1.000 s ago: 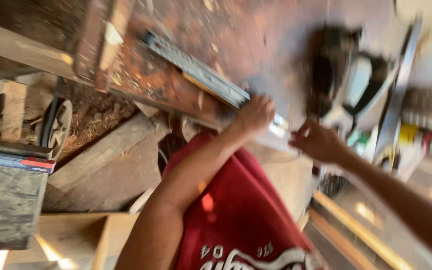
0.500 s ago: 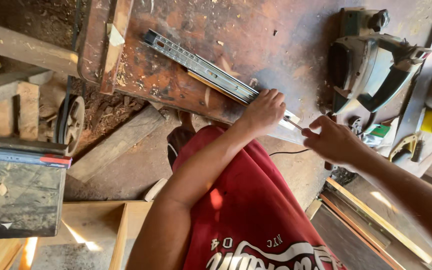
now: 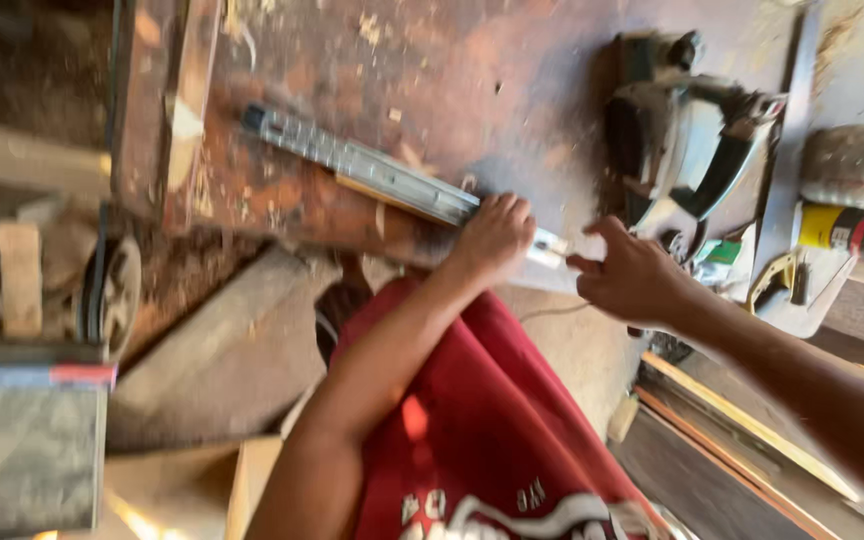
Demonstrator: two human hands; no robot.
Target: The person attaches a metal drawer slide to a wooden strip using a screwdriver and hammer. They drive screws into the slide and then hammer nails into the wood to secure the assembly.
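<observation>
on the reddish-brown worktable [image 3: 372,70], dusted with chips and sawdust, a long metal drawer slide [image 3: 362,165] lay slantwise near the front edge. the left hand [image 3: 495,235] was closed down over its near end, fingers curled on top and pressing it to the table, so that part of the rail was hidden. the right hand [image 3: 632,278] hovered just beside the pale tip of the rail that stuck out past the left hand, fingers loosely bent; whether it touched or pinched the tip could not be told through the blur. the right forearm ran out of the frame at the lower right. a red shirt [image 3: 482,440] filled the lower middle, its print cut off at the bottom edge. a grey-green power planer [image 3: 687,135] rested on the table well beyond the hands, and a yellow can [image 3: 847,228] lay on its side further right. left of the table, wooden offcuts [image 3: 222,345], a small wheel [image 3: 112,290] and a blurred dark box [image 3: 27,440] stood on a floor thick with sawdust.
</observation>
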